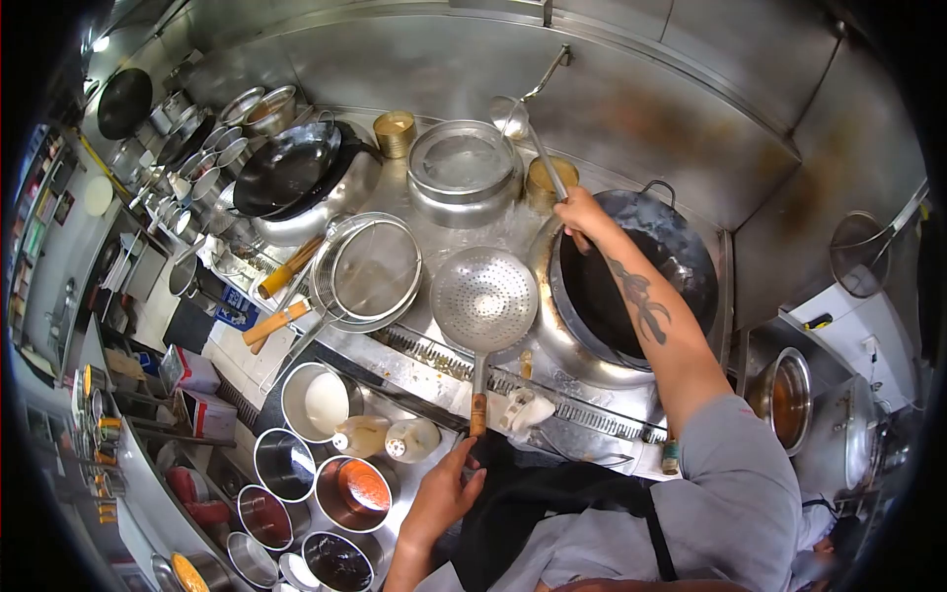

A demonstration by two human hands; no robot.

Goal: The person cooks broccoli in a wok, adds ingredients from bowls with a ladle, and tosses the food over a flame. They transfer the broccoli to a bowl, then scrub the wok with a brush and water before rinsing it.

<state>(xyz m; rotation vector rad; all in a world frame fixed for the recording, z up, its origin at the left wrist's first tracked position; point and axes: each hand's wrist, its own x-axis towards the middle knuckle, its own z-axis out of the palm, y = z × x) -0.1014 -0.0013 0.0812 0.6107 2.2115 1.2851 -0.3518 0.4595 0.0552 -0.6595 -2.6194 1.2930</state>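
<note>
My right hand is closed around the handle of a ladle, whose bowl hangs by a tap at the back wall. That arm reaches over a dark wok set on the right burner. A perforated strainer ladle lies in the middle of the stove, its wooden grip toward me. My left hand is just below the end of that grip, thumb and fingers apart. Whether a fingertip touches the grip is hard to see.
Left of the strainer lie wire-mesh sieves. Behind stand a water-filled pot, a tin can and stacked woks. Front left are sauce pots and squeeze bottles. A folded cloth lies on the stove's front edge.
</note>
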